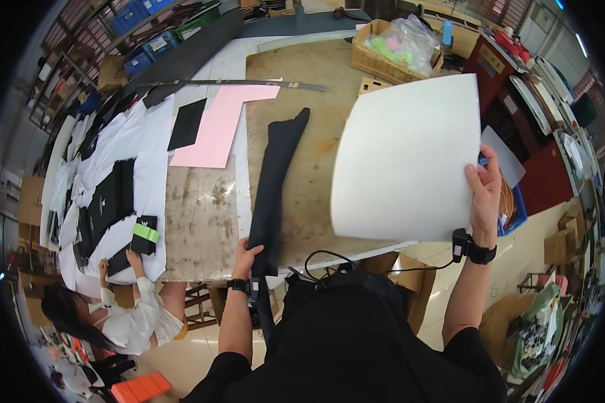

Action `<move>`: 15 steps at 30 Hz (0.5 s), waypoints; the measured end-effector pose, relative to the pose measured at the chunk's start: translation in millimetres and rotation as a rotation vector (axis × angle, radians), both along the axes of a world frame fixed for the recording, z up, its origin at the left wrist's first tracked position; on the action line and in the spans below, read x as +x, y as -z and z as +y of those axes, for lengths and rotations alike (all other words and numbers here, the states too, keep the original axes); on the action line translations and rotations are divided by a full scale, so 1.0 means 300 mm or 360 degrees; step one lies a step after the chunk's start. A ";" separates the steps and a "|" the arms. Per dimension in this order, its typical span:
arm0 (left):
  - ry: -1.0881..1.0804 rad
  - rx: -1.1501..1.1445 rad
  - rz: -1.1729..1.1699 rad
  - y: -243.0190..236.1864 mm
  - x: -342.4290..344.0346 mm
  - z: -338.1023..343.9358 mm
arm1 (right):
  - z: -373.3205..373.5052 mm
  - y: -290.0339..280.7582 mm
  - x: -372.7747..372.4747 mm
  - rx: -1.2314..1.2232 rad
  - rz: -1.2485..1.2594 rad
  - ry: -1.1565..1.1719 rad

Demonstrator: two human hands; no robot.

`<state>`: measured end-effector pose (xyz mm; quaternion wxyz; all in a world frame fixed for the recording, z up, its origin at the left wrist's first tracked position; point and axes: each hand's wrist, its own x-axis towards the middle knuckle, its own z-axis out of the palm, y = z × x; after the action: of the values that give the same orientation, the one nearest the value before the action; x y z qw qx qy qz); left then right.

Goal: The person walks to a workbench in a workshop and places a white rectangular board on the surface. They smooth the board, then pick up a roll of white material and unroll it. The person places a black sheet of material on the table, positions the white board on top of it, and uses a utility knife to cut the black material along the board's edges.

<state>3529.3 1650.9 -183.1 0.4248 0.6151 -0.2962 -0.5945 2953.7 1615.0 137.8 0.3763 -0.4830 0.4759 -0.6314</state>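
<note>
My right hand [482,191] grips a large white rectangular sheet [400,154] by its right edge, thumb on the front, holding it over the right part of the worktable. My left hand [247,258] is closed on a long dark fabric piece [282,161] at the table's near edge; the piece lies up along the stained board [319,201], and part of it hangs below the edge. Further back lie pink pattern sheets [212,151], a small black panel [185,126] and a long metal ruler [302,86].
At the back right stands a basket [367,60] with plastic bags. A red cabinet [538,185] is to the right. A co-worker [124,322] works at the left among black pieces [107,201] on white material. Cardboard boxes [561,245] sit on the right floor.
</note>
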 end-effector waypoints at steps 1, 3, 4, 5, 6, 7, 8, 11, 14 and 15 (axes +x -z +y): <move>-0.0117 -0.0005 -0.0085 0.015 0.008 0.018 | -0.015 0.007 0.004 0.0032 -0.0023 -0.0065; -0.0251 0.0049 -0.0130 0.001 0.016 0.024 | -0.072 0.044 0.045 0.0112 -0.0145 -0.0103; -0.0220 0.0054 -0.0110 -0.018 0.011 -0.004 | -0.107 0.081 0.066 0.0138 -0.0186 -0.0133; -0.0200 0.0063 -0.0102 -0.039 0.018 -0.017 | -0.147 0.131 0.097 0.0168 -0.0236 -0.0175; -0.0069 0.0054 -0.0585 -0.045 0.029 -0.021 | -0.185 0.194 0.132 0.0224 -0.0277 -0.0224; 0.0064 0.0053 -0.1071 -0.041 0.043 -0.023 | -0.220 0.263 0.177 0.0278 -0.0321 -0.0278; 0.0221 0.0043 -0.1545 -0.041 0.043 -0.051 | -0.249 0.333 0.216 0.0328 -0.0343 -0.0246; 0.0326 -0.0395 -0.2096 -0.037 -0.038 -0.154 | -0.256 0.384 0.299 0.0411 -0.0311 -0.0251; 0.0467 -0.0303 -0.1988 -0.044 -0.132 -0.284 | -0.241 0.367 0.258 0.0441 -0.0104 -0.0195; 0.0472 -0.0210 -0.2005 -0.033 -0.127 -0.312 | -0.237 0.350 0.237 0.0438 -0.0067 -0.0171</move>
<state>3491.1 1557.2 -173.2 0.1201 0.7712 -0.6062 -0.1528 3025.0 1543.8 32.7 0.4820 -0.4382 0.5235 -0.5492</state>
